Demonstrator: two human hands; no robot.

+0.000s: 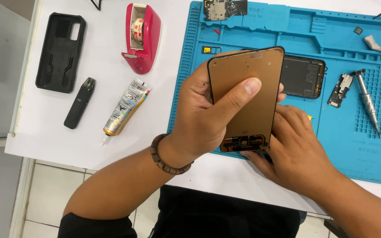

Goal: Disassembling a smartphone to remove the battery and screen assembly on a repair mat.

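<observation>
My left hand (pixel 203 117) grips a phone screen panel (pixel 261 105) held upright above the blue mat (pixel 261 31), its copper-coloured back facing me, with my thumb lying across it. My right hand (pixel 298 150) touches the panel's lower right edge from behind; its fingertips are hidden. A dark phone frame (pixel 303 76) lies on the mat just behind the panel. A beaded bracelet (pixel 162 159) circles my left wrist.
On the white table to the left lie a black phone case (pixel 61 50), a small black pen-like device (pixel 80 102), a glue tube (pixel 126 105) and a pink tape dispenser (pixel 142 37). On the mat's right are a screwdriver (pixel 367 100), a small circuit part (pixel 340 89) and a circuit board (pixel 219 9).
</observation>
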